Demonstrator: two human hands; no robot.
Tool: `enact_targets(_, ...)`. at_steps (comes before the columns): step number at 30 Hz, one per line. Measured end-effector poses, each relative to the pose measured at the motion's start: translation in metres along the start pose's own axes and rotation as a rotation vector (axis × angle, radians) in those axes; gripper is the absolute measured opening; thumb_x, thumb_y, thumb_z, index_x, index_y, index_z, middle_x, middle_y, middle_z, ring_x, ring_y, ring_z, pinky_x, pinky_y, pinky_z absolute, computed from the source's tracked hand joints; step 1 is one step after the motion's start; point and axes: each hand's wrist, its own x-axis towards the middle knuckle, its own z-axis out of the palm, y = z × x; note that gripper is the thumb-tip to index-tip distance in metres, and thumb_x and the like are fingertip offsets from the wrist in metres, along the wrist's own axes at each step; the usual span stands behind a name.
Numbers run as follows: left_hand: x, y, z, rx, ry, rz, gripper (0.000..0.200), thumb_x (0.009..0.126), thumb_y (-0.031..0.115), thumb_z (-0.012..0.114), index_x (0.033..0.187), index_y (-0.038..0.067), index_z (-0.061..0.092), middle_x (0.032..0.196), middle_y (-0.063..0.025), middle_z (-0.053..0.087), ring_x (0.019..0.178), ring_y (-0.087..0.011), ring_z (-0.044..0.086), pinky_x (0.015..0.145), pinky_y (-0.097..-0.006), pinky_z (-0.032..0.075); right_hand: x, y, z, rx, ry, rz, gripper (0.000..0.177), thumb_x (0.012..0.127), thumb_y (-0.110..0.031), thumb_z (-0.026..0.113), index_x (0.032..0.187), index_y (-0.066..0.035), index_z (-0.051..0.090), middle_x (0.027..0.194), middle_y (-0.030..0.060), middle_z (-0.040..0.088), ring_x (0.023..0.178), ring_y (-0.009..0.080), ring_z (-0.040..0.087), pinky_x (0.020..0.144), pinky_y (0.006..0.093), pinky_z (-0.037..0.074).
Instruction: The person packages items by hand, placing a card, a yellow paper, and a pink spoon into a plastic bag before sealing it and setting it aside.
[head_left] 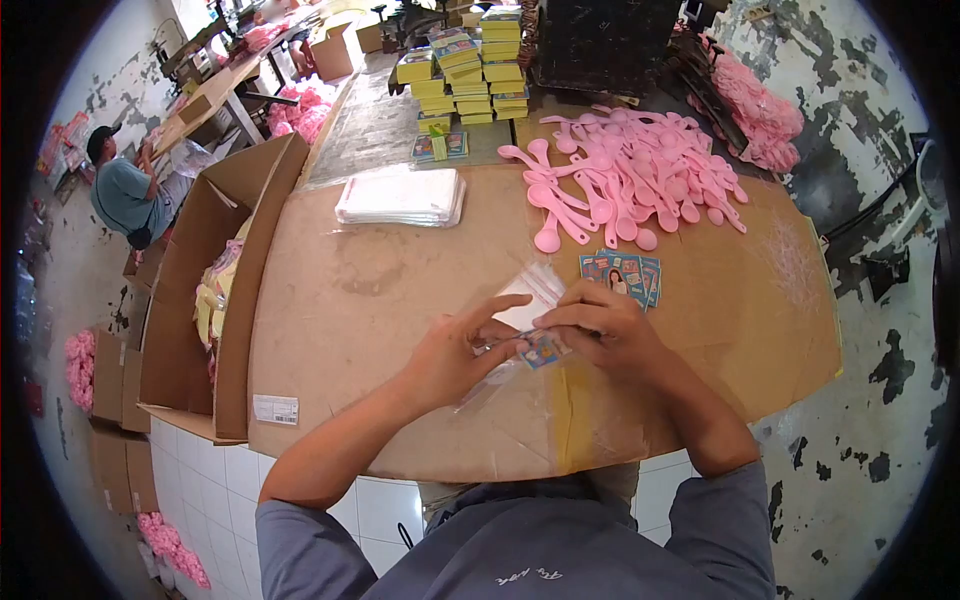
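Close together over the cardboard-covered table, both hands work at a clear plastic bag with a white upper part. My left hand pinches the bag from the left, thumb and fingers curled at its edge. A small printed card in blue and yellow shows between the hands, overlapping the bag. My right hand is closed in a pinch at the card's upper right side; its fingertips partly hide the card. Just beyond the right hand lie several similar cards, fanned out.
A heap of pink plastic spoons covers the far right. A stack of clear bags lies at the far left, with piled card bundles behind. An open carton stands along the left edge. Another person sits beyond it.
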Motion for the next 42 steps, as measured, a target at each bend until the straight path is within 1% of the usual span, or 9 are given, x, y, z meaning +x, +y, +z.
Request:
enact_targets(7, 0.002, -0.006, -0.001, -0.196, 0.081, 0.004, 0.046, 0.098, 0.001, 0.068, 0.142, 0.000, 0.051, 0.106, -0.0119, 0.076, 0.095, -0.0114, 0.071, 0.080, -0.0265, 0.057, -0.002, 0.006, 0.005, 0.401, 0.287, 0.333, 0.023, 0.094, -0.008, 0.072, 0.116, -0.001, 0.071, 0.113, 0.0074, 0.068, 0.090, 0.0109, 0.065, 0.074, 0.0281, 0.053)
enact_targets(10, 0.002, -0.005, 0.002, -0.312, 0.115, 0.035, 0.046, 0.099, 0.001, 0.067, 0.142, -0.002, 0.050, 0.106, -0.0112, 0.075, 0.092, -0.0099, 0.070, 0.075, -0.0236, 0.056, -0.007, 0.007, 0.011, 0.165, 0.148, 0.230, 0.025, 0.094, -0.010, 0.072, 0.117, 0.000, 0.071, 0.111, 0.0098, 0.068, 0.090, 0.0140, 0.066, 0.076, 0.0300, 0.054)
enact_targets(16, 0.000, 0.004, -0.001, -0.296, 0.109, -0.027, 0.040, 0.101, 0.003, 0.064, 0.139, -0.001, 0.054, 0.103, -0.0094, 0.075, 0.087, -0.0085, 0.070, 0.070, -0.0220, 0.056, 0.007, -0.005, -0.001, 0.128, -0.094, -0.062, 0.025, 0.096, -0.015, 0.068, 0.117, -0.001, 0.071, 0.108, 0.0122, 0.068, 0.098, 0.0238, 0.066, 0.088, 0.0359, 0.053)
enact_targets(19, 0.004, -0.004, -0.004, -0.322, 0.116, -0.067, 0.037, 0.101, 0.003, 0.065, 0.137, -0.001, 0.057, 0.104, -0.0091, 0.075, 0.086, -0.0083, 0.070, 0.070, -0.0222, 0.056, 0.017, 0.024, -0.014, -0.013, 0.157, 0.140, 0.026, 0.095, -0.016, 0.067, 0.116, -0.001, 0.072, 0.113, 0.0128, 0.068, 0.104, 0.0275, 0.065, 0.093, 0.0385, 0.050)
enact_targets(22, 0.004, -0.008, -0.006, -0.339, 0.135, -0.087, 0.036, 0.101, 0.005, 0.066, 0.135, -0.001, 0.059, 0.105, -0.0090, 0.075, 0.086, -0.0081, 0.070, 0.070, -0.0220, 0.056, 0.041, 0.046, -0.033, -0.445, 0.168, 0.084, 0.026, 0.093, -0.015, 0.067, 0.115, -0.002, 0.071, 0.115, 0.0161, 0.068, 0.105, 0.0331, 0.065, 0.093, 0.0410, 0.051)
enact_targets(31, 0.004, -0.010, -0.012, -0.347, 0.183, -0.032, 0.033, 0.103, 0.011, 0.064, 0.135, 0.000, 0.060, 0.101, -0.0059, 0.075, 0.084, -0.0064, 0.069, 0.069, -0.0217, 0.056, 0.087, 0.105, -0.014, -0.725, 0.226, 0.052, 0.032, 0.083, -0.012, 0.069, 0.113, -0.002, 0.067, 0.103, 0.0166, 0.062, 0.099, 0.0365, 0.061, 0.085, 0.0475, 0.050)
enact_targets(34, 0.005, -0.011, -0.014, -0.355, 0.196, -0.047, 0.032, 0.103, 0.010, 0.064, 0.133, 0.000, 0.061, 0.100, -0.0050, 0.074, 0.083, -0.0057, 0.069, 0.069, -0.0213, 0.055, 0.084, 0.096, -0.023, -0.629, 0.186, 0.134, 0.027, 0.085, -0.011, 0.070, 0.111, -0.001, 0.067, 0.105, 0.0163, 0.063, 0.099, 0.0351, 0.062, 0.085, 0.0439, 0.051)
enact_targets(40, 0.000, 0.006, -0.017, -0.474, 0.226, -0.037, 0.032, 0.102, 0.007, 0.065, 0.133, -0.001, 0.061, 0.101, -0.0051, 0.074, 0.086, -0.0068, 0.070, 0.072, -0.0215, 0.057, 0.055, 0.022, -0.052, -0.077, -0.119, 0.242, 0.023, 0.096, -0.009, 0.068, 0.118, -0.002, 0.072, 0.103, 0.0080, 0.069, 0.092, 0.0164, 0.064, 0.079, 0.0316, 0.050)
enact_targets(42, 0.001, 0.005, -0.016, -0.456, 0.220, -0.019, 0.033, 0.101, 0.006, 0.066, 0.133, -0.001, 0.061, 0.102, -0.0054, 0.074, 0.087, -0.0074, 0.070, 0.073, -0.0218, 0.057, 0.040, 0.014, -0.045, 0.036, -0.086, 0.172, 0.025, 0.095, -0.009, 0.069, 0.120, -0.004, 0.072, 0.104, 0.0062, 0.069, 0.089, 0.0128, 0.060, 0.077, 0.0302, 0.049)
